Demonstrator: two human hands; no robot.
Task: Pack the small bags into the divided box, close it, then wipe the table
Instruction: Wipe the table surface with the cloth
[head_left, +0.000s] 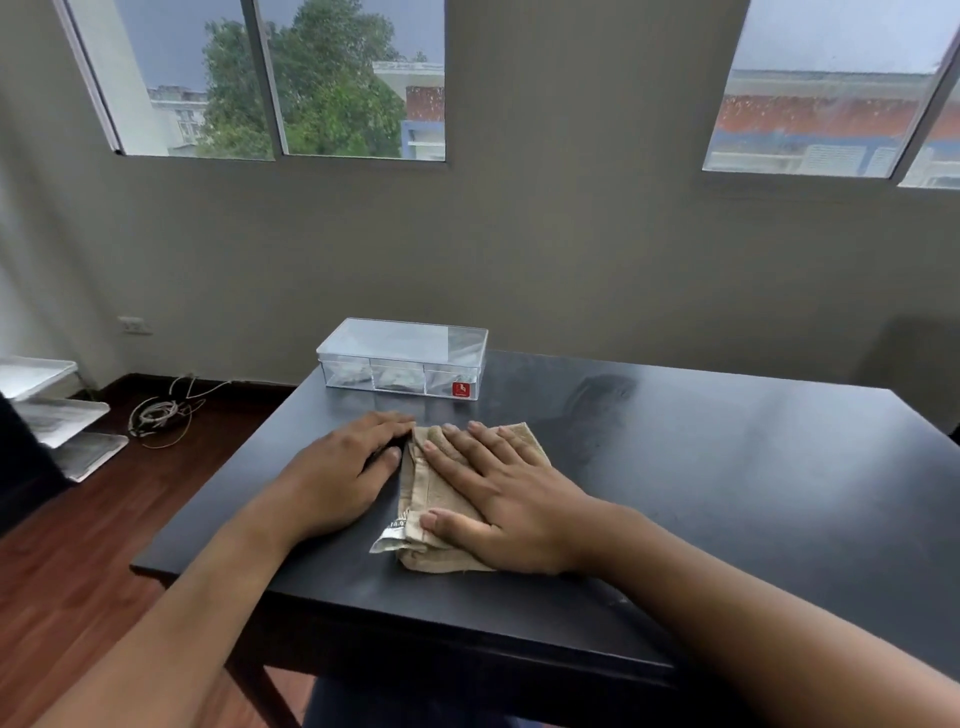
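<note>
A clear divided box (403, 358) with its lid on stands at the table's far left; small bags show through its left and middle compartments, and a red sticker marks the right one. A folded tan cloth (435, 499) lies on the black table (727, 467) in front of the box. My right hand (498, 493) lies flat on the cloth with fingers spread, pressing it down. Beside the cloth's left edge, my left hand (337, 467) rests palm down on the table, its fingertips touching the cloth.
The table's left and near edges are close to my arms. A faint smear (602, 395) shows on the tabletop right of the box. On the wooden floor at left lie a coil of cable (158, 413) and stacked white trays (57, 415).
</note>
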